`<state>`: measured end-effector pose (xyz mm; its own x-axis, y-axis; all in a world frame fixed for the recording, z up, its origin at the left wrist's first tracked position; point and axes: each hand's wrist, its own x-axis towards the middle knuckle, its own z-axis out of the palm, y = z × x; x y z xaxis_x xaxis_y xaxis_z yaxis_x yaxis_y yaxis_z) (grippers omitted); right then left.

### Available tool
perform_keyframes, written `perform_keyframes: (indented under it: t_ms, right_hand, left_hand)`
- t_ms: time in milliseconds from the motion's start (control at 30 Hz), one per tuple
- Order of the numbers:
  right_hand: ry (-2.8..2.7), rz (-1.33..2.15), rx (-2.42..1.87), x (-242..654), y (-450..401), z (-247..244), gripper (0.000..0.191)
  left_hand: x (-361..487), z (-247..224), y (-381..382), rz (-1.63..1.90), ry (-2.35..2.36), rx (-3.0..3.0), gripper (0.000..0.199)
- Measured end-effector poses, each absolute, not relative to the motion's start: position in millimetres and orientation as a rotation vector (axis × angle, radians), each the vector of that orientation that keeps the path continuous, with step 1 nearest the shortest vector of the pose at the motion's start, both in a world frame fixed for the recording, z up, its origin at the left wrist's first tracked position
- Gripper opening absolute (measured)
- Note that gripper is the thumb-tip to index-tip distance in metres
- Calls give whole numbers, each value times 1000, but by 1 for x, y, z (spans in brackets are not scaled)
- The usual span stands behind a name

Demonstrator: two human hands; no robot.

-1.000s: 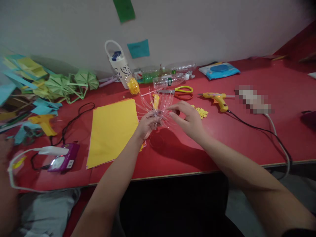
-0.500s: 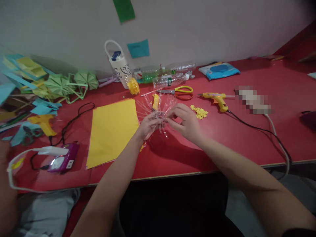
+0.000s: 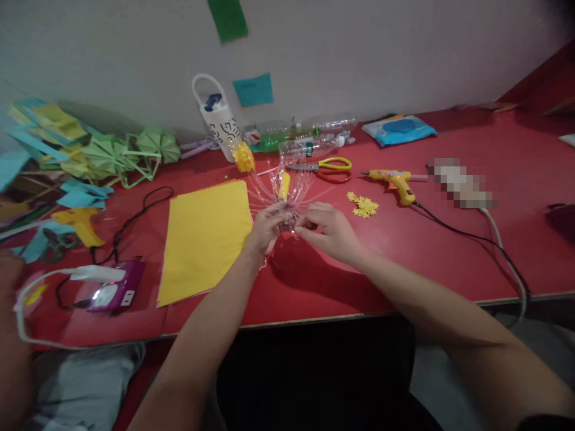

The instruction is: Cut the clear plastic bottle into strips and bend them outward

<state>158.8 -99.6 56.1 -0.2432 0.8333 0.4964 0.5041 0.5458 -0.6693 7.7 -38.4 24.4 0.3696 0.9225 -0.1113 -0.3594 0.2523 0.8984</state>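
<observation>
Between my two hands is a clear plastic bottle piece (image 3: 291,206) cut into many thin strips, which fan out away from me. My left hand (image 3: 266,228) is closed around its near middle part. With thumb and fingers pinched, my right hand (image 3: 330,230) grips a strip on the near right side. Just behind the piece lies a yellow object (image 3: 284,185), partly seen through the strips. Yellow paper sheets (image 3: 204,242) lie left of my left hand. Small yellow star-shaped cutouts (image 3: 366,206) are to the right of my right hand.
Scissors (image 3: 335,168), plastic bottles (image 3: 309,148) and a white tumbler (image 3: 220,129) stand or lie toward the wall. Yellow glue guns (image 3: 393,179) lie with trailing cords. A purple power adapter (image 3: 119,287) sits at left, near another person's arm (image 3: 13,335).
My right hand has moved slightly down toward me, pulling at the near side of the cut bottle. The strips have turned, with more of them spread toward the wall.
</observation>
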Motion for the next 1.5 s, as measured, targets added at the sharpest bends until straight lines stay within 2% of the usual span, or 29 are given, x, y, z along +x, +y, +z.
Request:
perform_keyframes:
  t_ms: [467, 800, 1133, 1333, 1500]
  right_hand:
    - [-1802, 306, -1101, 164, -101, 64, 19]
    - [-1922, 98, -1028, 168, -100, 63, 5]
    - [-1978, 118, -1050, 167, -101, 64, 7]
    - [-1692, 306, -1032, 171, -102, 71, 15]
    - [-1597, 334, -1087, 173, -100, 72, 16]
  left_hand:
    - [5, 28, -37, 896, 751, 939, 41]
    - [2, 24, -35, 896, 710, 995, 40]
    - [4, 24, -35, 948, 699, 946, 40]
    - [2, 28, -35, 886, 693, 978, 37]
    - [2, 30, -37, 869, 676, 970, 36]
